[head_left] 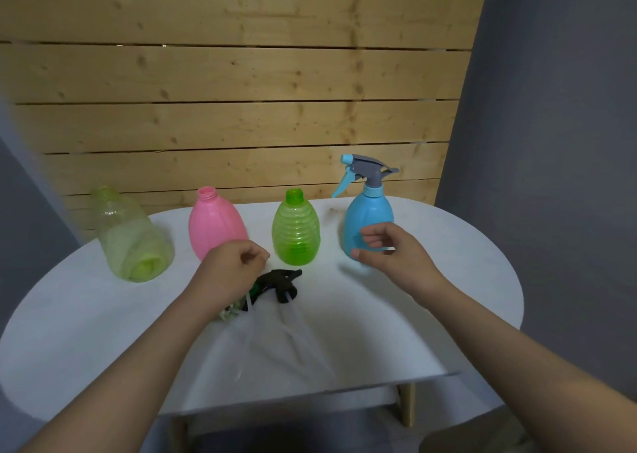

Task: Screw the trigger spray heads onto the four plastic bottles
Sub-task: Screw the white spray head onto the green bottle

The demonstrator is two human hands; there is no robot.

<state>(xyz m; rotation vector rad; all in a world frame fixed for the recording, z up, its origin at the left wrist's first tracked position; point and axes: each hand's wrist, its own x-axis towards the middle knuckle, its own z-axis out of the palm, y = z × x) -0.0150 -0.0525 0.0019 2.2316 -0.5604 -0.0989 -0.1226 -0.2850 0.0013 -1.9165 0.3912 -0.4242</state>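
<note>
Four bottles stand in a row on the white table (448,297). A pale green bottle (131,235), a pink bottle (215,221) and a ribbed green bottle (295,232) have bare necks. The blue bottle (368,218) at the right carries a blue-grey trigger head (367,171). Loose spray heads, one black (281,283), lie in a heap with their white tubes (262,342) in front of the pink and green bottles. My left hand (231,273) rests curled over that heap; whether it grips a head is hidden. My right hand (393,256) hovers just in front of the blue bottle, fingers apart, holding nothing.
A wooden slat wall (241,90) rises directly behind the bottles. Grey walls flank it on both sides. The table's rounded front edge (310,394) runs close to me, with wooden legs (406,404) below.
</note>
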